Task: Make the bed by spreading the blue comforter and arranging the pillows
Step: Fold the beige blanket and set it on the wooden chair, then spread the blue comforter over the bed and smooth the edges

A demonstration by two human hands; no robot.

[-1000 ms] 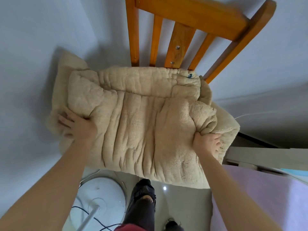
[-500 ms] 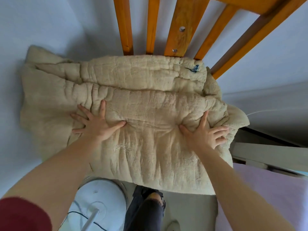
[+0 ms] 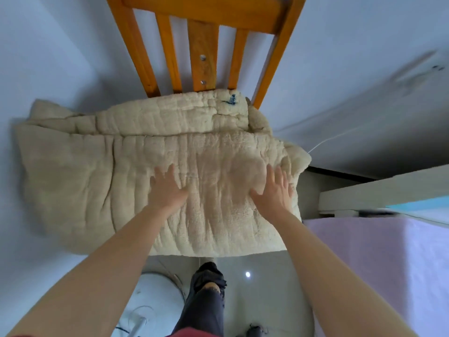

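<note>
A thick beige folded quilt (image 3: 80,171) lies on the seat of an orange wooden chair (image 3: 201,47) against the wall. My left hand (image 3: 166,189) rests flat on the quilt's middle, fingers straight. My right hand (image 3: 274,190) lies flat on the quilt near its right end, fingers spread. Both hands are slightly blurred. At the right edge shows a corner of the bed with a lilac sheet (image 3: 379,263) and a strip of light blue fabric (image 3: 422,206). No pillows are in view.
A pale bed frame rail (image 3: 379,190) juts out to the right of the chair. On the floor below sits a white fan base (image 3: 158,295) with cables. My legs and dark shoe (image 3: 206,276) stand on the glossy floor between fan and bed.
My hands went from gripping the quilt's two ends to lying flat on top. Both hands then shifted right, and the quilt now lies flatter on the chair.
</note>
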